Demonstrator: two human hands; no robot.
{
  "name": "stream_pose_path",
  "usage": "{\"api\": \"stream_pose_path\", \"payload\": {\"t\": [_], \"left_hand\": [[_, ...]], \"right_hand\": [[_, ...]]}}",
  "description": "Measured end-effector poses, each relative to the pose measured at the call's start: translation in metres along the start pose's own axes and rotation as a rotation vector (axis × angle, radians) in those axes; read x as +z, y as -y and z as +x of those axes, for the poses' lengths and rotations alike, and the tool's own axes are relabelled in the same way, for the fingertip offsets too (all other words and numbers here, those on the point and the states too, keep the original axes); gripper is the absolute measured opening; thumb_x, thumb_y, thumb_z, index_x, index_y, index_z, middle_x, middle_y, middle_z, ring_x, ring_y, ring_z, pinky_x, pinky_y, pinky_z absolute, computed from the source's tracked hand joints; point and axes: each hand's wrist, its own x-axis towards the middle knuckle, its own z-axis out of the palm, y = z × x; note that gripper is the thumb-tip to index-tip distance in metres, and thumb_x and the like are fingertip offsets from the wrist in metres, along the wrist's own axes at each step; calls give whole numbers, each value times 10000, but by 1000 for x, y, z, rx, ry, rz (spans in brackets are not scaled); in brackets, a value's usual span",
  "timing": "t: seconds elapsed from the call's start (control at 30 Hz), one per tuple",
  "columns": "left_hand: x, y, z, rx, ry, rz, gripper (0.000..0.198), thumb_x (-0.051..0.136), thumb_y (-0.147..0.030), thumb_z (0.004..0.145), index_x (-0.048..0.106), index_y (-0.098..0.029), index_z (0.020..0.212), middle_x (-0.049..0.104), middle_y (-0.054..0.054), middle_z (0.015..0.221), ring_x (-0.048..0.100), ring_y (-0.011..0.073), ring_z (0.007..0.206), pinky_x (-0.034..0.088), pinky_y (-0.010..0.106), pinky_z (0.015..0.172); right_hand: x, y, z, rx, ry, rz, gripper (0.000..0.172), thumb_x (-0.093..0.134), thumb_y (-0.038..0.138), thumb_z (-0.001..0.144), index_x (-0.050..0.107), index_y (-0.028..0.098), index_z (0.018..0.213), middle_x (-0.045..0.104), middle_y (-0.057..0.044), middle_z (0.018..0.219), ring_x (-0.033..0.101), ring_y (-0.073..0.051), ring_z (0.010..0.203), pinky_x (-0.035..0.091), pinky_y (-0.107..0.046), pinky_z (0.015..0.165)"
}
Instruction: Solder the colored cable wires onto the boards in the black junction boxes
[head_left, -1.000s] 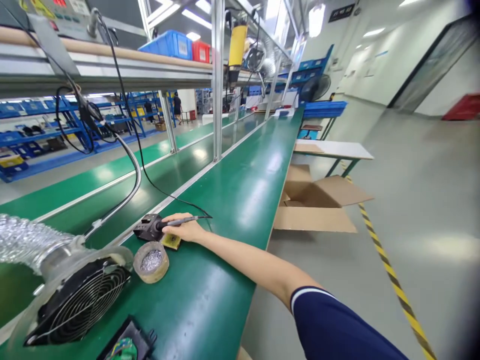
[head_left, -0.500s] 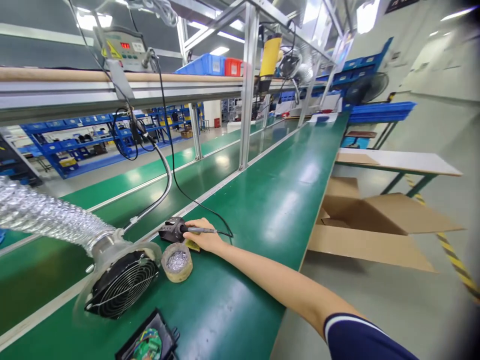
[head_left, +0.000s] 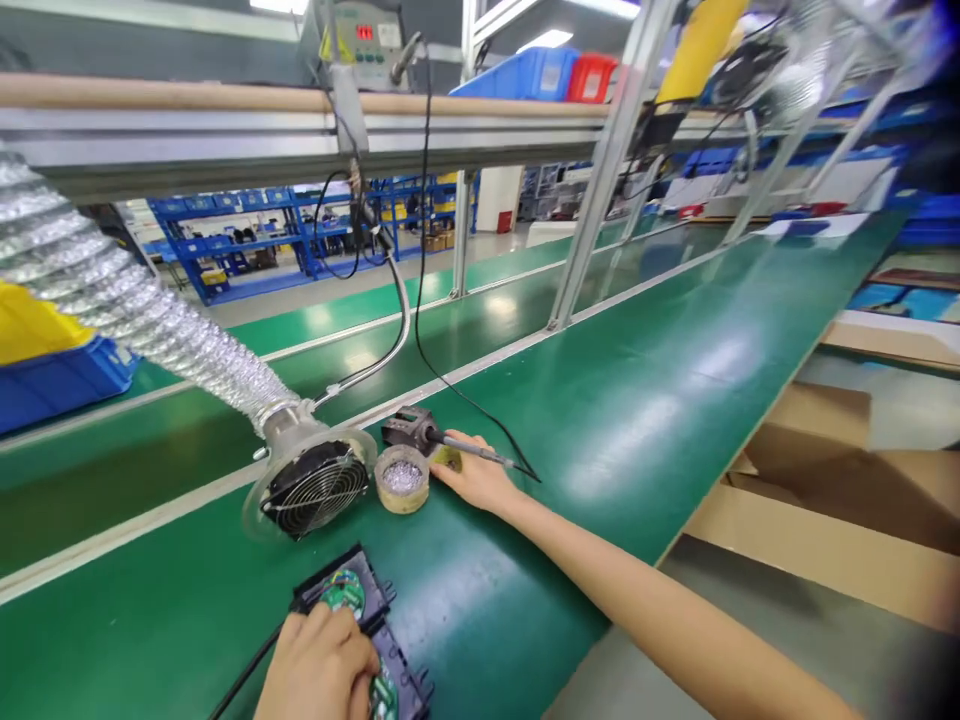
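My right hand (head_left: 476, 478) reaches out over the green bench and rests beside a soldering iron (head_left: 469, 447) that lies in its black stand (head_left: 405, 431); the fingers touch a yellow sponge (head_left: 448, 457) under the iron. Whether the fingers grip the iron I cannot make out. My left hand (head_left: 319, 668) lies at the bottom edge on a black tray (head_left: 375, 600) that holds round green circuit boards (head_left: 343, 592); its fingers curl down onto the tray.
A roll of tape with silvery bits inside (head_left: 402, 478) stands between the stand and a fume fan (head_left: 313, 487) on a silver hose (head_left: 135, 310). A control box (head_left: 360, 35) hangs overhead. Cardboard boxes (head_left: 847, 500) lie on the floor at right.
The view has swung left and down. My left hand and the whole black tray have come into sight. My right hand stays by the soldering iron.
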Motion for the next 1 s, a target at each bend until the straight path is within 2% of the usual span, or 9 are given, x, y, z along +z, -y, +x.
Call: {"api": "stream_pose_path", "payload": {"t": [0.1, 0.17, 0.3, 0.43, 0.57, 0.67, 0.8, 0.9, 1.0], "left_hand": [[-12, -14, -1, -100, 43, -55, 216, 504, -97, 826, 665, -235, 785, 645, 18, 851, 525, 206, 832, 312, 364, 731], [-19, -21, 1, -94, 101, -53, 203, 502, -131, 858, 675, -220, 800, 639, 34, 865, 517, 216, 852, 312, 381, 744], [-36, -18, 4, -97, 183, -186, 162, 541, -240, 899, 702, -227, 888, 637, 28, 888, 543, 208, 888, 349, 380, 779], [-66, -3, -18, -179, 7, -275, 188, 531, -275, 922, 687, -251, 1026, 651, 18, 1013, 570, 192, 973, 398, 367, 857], [-85, 19, -74, -297, -251, -210, 151, 584, -323, 902, 686, -283, 1007, 648, -6, 989, 596, 153, 923, 442, 298, 829], [-77, 32, -126, -409, -403, -181, 118, 619, -320, 881, 689, -285, 968, 652, -21, 955, 610, 129, 867, 456, 245, 776], [-46, 38, -178, -610, -564, -111, 121, 627, -337, 866, 691, -252, 924, 658, -9, 924, 617, 140, 836, 450, 259, 784], [-25, 34, -196, -741, -723, -17, 158, 615, -310, 866, 688, -209, 964, 650, 26, 933, 612, 164, 852, 456, 299, 824], [-12, 31, -202, -793, -762, 37, 217, 587, -272, 864, 666, -188, 1048, 628, 55, 991, 597, 194, 933, 463, 341, 872]], "right_hand": [[-8, 2, -36, -19, 7, -25, 535, 554, 395, 846, 514, 82, 1278, 568, -206, 1280, 500, -352, 1192, 399, -517, 1003], [-14, 7, -62, -35, 5, -19, 636, 541, 424, 833, 457, 19, 1316, 534, -247, 1303, 465, -384, 1218, 361, -553, 1029], [-30, 24, -100, -226, -57, 11, 563, 531, 457, 856, 520, 52, 1247, 620, -194, 1170, 542, -326, 1091, 461, -489, 939], [-43, 52, -114, -409, -37, 83, 354, 537, 377, 897, 601, 115, 1125, 682, -117, 998, 609, -246, 935, 534, -387, 791], [-50, 79, -111, -462, 12, 184, 201, 550, 296, 903, 644, 157, 1013, 704, -63, 931, 640, -189, 850, 533, -325, 747], [-53, 95, -107, -437, 59, 263, 136, 558, 245, 897, 665, 177, 946, 712, -24, 861, 647, -149, 776, 516, -274, 698], [-48, 121, -102, -457, 133, 390, 117, 560, 180, 885, 659, 186, 824, 696, 9, 772, 617, -113, 706, 477, -232, 662], [-33, 154, -103, -597, 238, 428, 144, 545, 171, 891, 652, 178, 796, 674, 5, 732, 583, -119, 688, 457, -248, 676], [-10, 199, -112, -775, 504, 232, 147, 535, 177, 887, 647, 170, 791, 674, -24, 772, 601, -157, 750, 462, -285, 708]]}}
